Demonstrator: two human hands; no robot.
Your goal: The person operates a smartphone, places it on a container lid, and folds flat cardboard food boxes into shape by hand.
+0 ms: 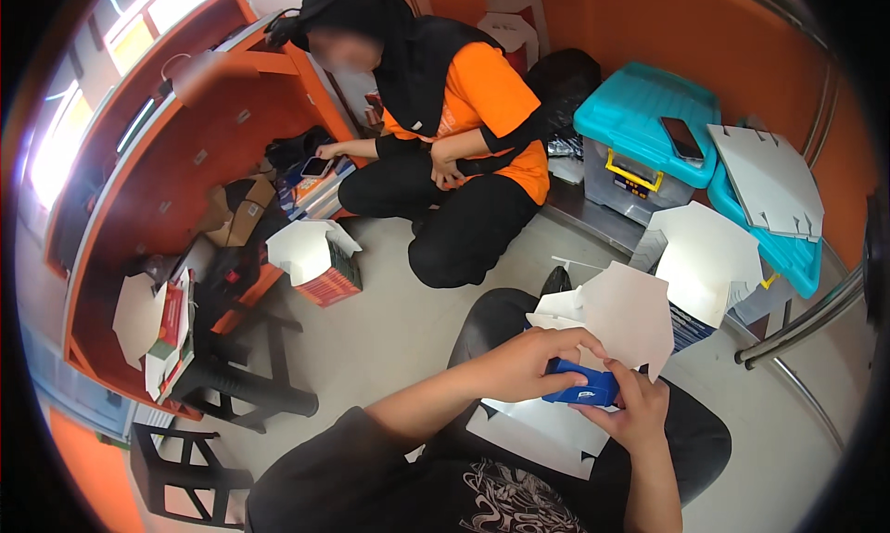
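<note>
A small blue carton (598, 387) is held between my two hands above my lap. My left hand (533, 364) grips it from the left, thumb across its near face and fingers over the top. My right hand (640, 403) closes on its right end with thumb and fingers. Just beyond my hands, the pale raised flap (626, 310) of a larger open cardboard box stands up. A white cardboard flap (528, 436) spreads across my lap under the blue carton. The inside of the larger box is mostly hidden by my hands.
A person in an orange shirt (491, 88) sits on the floor ahead. Open boxes stand at the left (329, 278) and right (709, 264). Turquoise-lidded bins (640, 116) and a metal rail (807, 320) are at right. Black stools (250, 385) stand at left by an orange shelf (102, 283).
</note>
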